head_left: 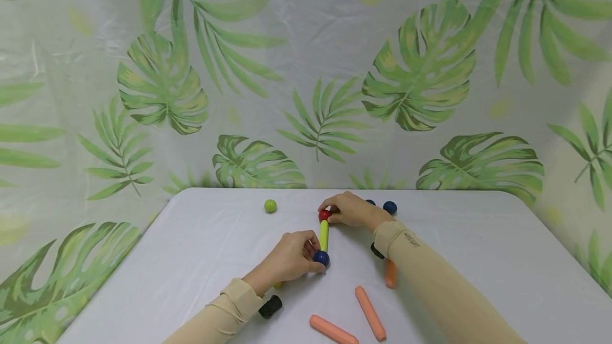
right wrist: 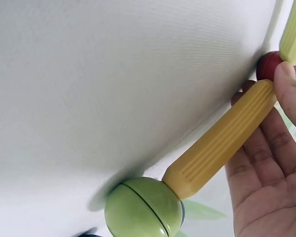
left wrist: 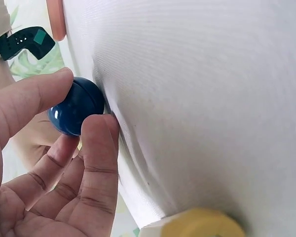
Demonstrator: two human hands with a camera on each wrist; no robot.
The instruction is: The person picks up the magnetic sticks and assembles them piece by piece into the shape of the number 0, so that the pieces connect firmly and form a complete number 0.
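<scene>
My left hand (head_left: pixel 291 256) pinches a dark blue ball (head_left: pixel 322 258) between thumb and fingers; the left wrist view shows that ball (left wrist: pixel 76 106) close over the white cloth. From it a yellow-green ridged rod (head_left: pixel 324 236) runs away from me to a red ball (head_left: pixel 324 215). My right hand (head_left: pixel 351 209) holds the red ball with thumb and fingertips. In the right wrist view an amber ridged rod (right wrist: pixel 219 140) also reaches from the red ball (right wrist: pixel 269 66) to a green ball (right wrist: pixel 143 207). The head view hides this amber rod behind my right hand.
Blue balls (head_left: pixel 389 207) lie beyond my right wrist, and a lime-green ball (head_left: pixel 270 206) sits at the back left. Several orange rods (head_left: pixel 370 313) lie at the front of the white table (head_left: pixel 191 259). A yellow piece (left wrist: pixel 202 224) shows below my left hand. A leaf-patterned curtain (head_left: pixel 330 68) hangs behind.
</scene>
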